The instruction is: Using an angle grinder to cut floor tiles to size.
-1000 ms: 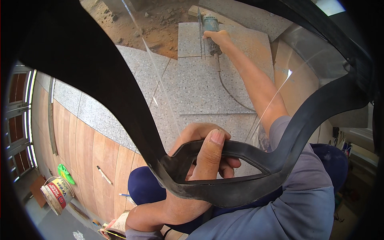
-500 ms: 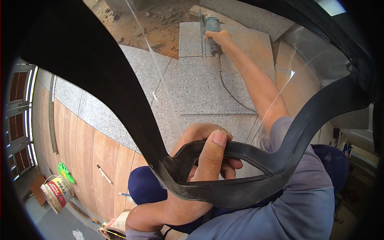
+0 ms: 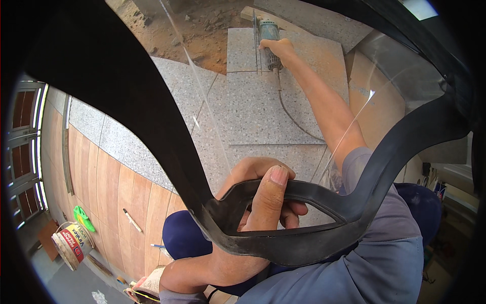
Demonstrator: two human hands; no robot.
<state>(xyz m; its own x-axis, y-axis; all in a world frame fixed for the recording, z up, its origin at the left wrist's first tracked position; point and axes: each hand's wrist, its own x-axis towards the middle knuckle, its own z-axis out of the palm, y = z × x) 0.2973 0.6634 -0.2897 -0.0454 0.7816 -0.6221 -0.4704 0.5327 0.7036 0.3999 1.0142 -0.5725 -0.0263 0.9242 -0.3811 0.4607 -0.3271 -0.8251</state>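
My left hand (image 3: 268,202) is closed on the lower bar of a black-framed clear visor (image 3: 298,251), close before the camera. Its thumb lies over the bar and the fingers curl behind it. My right hand (image 3: 279,48), arm stretched forward, grips a green angle grinder (image 3: 269,31) by its body. The grinder's thin disc (image 3: 256,43) stands upright on its left side, over a cut line in a grey speckled tile (image 3: 273,109). A power cord (image 3: 288,111) runs from the grinder back across the tile. Whether the disc spins I cannot tell.
Beyond the tile lies bare earth with rubble (image 3: 202,40). Wood-look flooring (image 3: 111,187) on the left carries a marker (image 3: 131,220) and a green tool (image 3: 83,219). A paint bucket (image 3: 68,248) stands further left. My knee (image 3: 185,235) is beside my left forearm.
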